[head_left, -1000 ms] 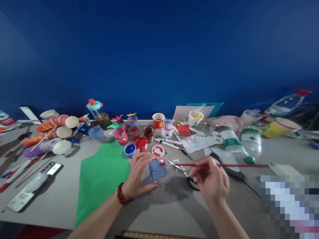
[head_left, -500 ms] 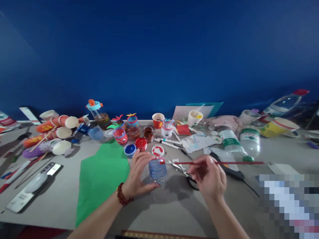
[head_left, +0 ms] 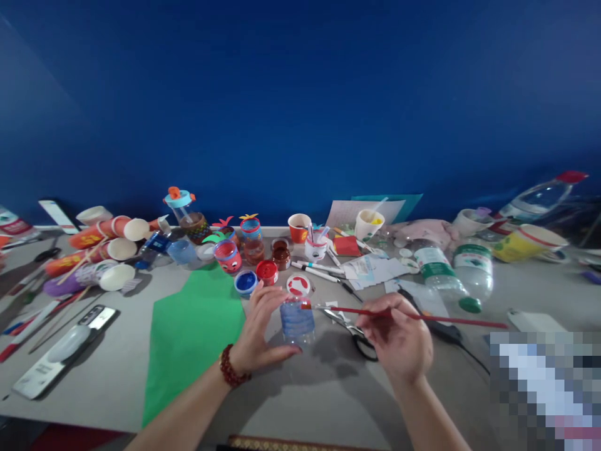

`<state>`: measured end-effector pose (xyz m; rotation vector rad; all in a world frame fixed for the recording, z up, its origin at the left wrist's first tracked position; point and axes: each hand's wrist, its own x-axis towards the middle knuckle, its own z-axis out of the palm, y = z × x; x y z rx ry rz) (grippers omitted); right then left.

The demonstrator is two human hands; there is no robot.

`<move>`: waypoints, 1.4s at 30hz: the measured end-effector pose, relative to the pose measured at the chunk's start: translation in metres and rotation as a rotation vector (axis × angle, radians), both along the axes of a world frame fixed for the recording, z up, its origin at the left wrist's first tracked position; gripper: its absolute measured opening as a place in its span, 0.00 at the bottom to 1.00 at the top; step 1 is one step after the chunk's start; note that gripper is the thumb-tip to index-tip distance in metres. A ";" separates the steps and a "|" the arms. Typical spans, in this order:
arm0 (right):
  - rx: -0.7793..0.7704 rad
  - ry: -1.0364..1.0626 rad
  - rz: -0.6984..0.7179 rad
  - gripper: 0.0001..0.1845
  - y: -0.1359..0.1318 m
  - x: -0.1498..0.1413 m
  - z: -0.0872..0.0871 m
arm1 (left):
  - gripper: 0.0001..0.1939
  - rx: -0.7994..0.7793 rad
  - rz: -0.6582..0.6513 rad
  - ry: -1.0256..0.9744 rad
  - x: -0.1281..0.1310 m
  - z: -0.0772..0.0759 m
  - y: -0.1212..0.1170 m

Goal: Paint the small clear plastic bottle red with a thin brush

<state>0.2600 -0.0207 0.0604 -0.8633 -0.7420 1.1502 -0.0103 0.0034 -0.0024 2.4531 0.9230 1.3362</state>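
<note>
My left hand (head_left: 263, 329) steadies a clear plastic bottle section (head_left: 297, 324), fingers at its upper rim and thumb near its lower end. Blue paint covers most of its side, and red shows along the upper rim. Between thumb and fingers of my right hand (head_left: 399, 335) is a slim red-handled paintbrush (head_left: 361, 311). The red-loaded bristles touch the painted side near the rim, or lie just in front of it. Just beyond stand an open red paint jar (head_left: 267, 272), a blue paint jar (head_left: 245, 283) and a red-smeared white lid (head_left: 298, 285).
Scissors (head_left: 350, 331) lie under the brush, beside a black glue gun (head_left: 441, 329) with its cord. Green paper (head_left: 188, 338) lies left of my left hand, then a phone (head_left: 66, 351). Decorated cups (head_left: 228, 255), paper cups (head_left: 369, 224) and plastic bottles (head_left: 436, 266) line the back.
The brush handle's far end swings slightly up, then down, as my right hand shifts a little. The bristles stay at the bottle section's upper part. My left hand keeps its place.
</note>
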 end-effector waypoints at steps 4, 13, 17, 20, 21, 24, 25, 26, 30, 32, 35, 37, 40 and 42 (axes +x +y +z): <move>-0.017 0.022 0.027 0.10 0.000 -0.005 0.001 | 0.45 -0.033 -0.006 -0.008 0.000 0.000 0.000; -0.027 0.022 0.025 0.11 0.003 -0.011 0.001 | 0.44 -0.040 -0.015 -0.008 0.000 0.001 -0.001; -0.037 0.022 0.020 0.11 0.003 -0.011 0.001 | 0.44 -0.033 -0.018 -0.019 0.000 0.002 0.000; -0.038 0.017 0.003 0.11 0.004 -0.008 0.002 | 0.45 -0.026 -0.016 -0.035 -0.001 0.002 0.000; -0.037 0.018 -0.010 0.10 0.005 -0.007 0.002 | 0.46 -0.025 -0.013 -0.039 -0.001 0.001 0.000; -0.028 0.034 -0.060 0.10 0.006 -0.005 0.001 | 0.47 -0.032 -0.014 -0.044 -0.002 0.001 0.000; -0.031 0.039 -0.066 0.10 0.006 -0.005 0.001 | 0.47 -0.034 -0.017 -0.044 -0.002 0.002 0.000; -0.037 0.041 -0.063 0.11 0.006 -0.006 0.001 | 0.46 -0.036 -0.021 -0.045 -0.002 0.002 0.000; -0.062 0.039 -0.004 0.11 0.004 -0.011 0.000 | 0.45 -0.031 -0.022 -0.048 -0.001 0.002 0.000; -0.058 0.043 -0.002 0.11 0.004 -0.012 -0.001 | 0.46 -0.023 -0.021 -0.047 -0.001 0.001 0.000; -0.054 0.044 -0.025 0.10 0.007 -0.009 -0.002 | 0.47 -0.021 -0.012 -0.052 -0.001 0.000 0.000; -0.046 0.047 -0.057 0.10 0.009 -0.006 -0.004 | 0.46 -0.034 0.001 -0.057 -0.002 -0.001 -0.001; -0.040 0.070 -0.091 0.09 0.011 -0.004 -0.005 | 0.46 -0.053 0.014 -0.056 -0.002 -0.002 -0.001; -0.047 0.075 -0.074 0.10 0.010 -0.005 -0.005 | 0.46 -0.055 0.012 -0.050 -0.002 -0.002 -0.001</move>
